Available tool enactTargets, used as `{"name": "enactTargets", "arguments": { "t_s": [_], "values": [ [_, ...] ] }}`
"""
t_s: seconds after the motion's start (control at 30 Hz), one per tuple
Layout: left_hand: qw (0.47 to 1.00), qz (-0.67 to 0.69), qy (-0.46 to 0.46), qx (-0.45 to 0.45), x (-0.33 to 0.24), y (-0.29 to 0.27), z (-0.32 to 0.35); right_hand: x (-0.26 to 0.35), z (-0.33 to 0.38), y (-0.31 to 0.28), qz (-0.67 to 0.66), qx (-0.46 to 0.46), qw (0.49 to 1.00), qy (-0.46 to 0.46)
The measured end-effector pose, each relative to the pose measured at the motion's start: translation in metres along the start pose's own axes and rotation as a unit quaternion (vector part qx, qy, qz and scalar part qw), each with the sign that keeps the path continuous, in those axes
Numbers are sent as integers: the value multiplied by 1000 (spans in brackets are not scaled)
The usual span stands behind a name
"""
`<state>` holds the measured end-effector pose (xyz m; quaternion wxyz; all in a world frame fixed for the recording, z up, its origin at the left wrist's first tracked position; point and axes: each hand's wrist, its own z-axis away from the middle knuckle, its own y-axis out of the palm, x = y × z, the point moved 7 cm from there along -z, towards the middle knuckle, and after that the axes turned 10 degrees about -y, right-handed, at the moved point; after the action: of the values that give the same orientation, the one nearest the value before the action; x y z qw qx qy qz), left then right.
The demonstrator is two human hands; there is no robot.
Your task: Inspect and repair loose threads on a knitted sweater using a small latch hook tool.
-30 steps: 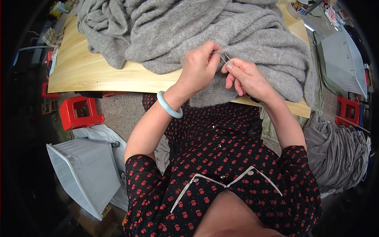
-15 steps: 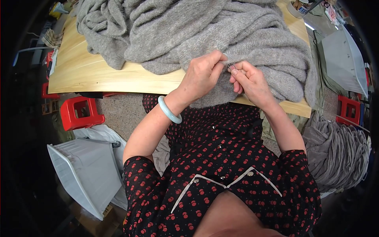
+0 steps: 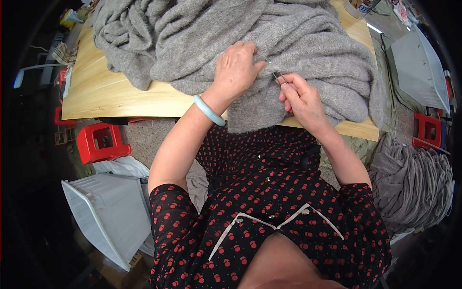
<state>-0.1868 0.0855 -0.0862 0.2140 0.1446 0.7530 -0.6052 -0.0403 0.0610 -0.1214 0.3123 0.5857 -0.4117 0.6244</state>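
Note:
A large piece of grey fuzzy knit lies in folds over the table and hangs past its front edge. My left hand rests on the knit, thumb apart from the other fingers. A pale bangle circles that wrist. Just right of the thumb, a small pale loop shows on the knit. My right hand is closed on slim metal tweezers, with their tips pointing left toward the loop. Whether anything sits between the tips is too small to tell.
The wooden table has a round container at its far right. A red stool and a pale plastic bin stand at left. On the right are another pale bin, a red stool and a bundled grey fabric pile.
My left hand has let go of its pinch near the tweezers and moved left and up, fingers opening onto the knit. My right hand stays nearly in place with the tweezers.

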Motion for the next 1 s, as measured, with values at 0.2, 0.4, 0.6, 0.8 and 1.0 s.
{"name": "enactTargets", "arguments": {
  "t_s": [0.2,0.4,0.6,0.8,1.0],
  "values": [
    [996,60,37,-45,-7,-20,-1,1,-9,0,-31,-18,998,-47],
    [965,254,-55,45,4,-24,-2,24,-19,-8,22,-99,982,-161],
    [885,418,-137,154,10,-16,0,32,-27,-7,91,-78,971,-207],
    [765,573,-198,216,20,-7,-1,40,-28,-9,183,-90,938,-281],
    [749,581,-211,239,24,-2,-2,49,-27,-8,224,-84,913,-332]
  ]
}}
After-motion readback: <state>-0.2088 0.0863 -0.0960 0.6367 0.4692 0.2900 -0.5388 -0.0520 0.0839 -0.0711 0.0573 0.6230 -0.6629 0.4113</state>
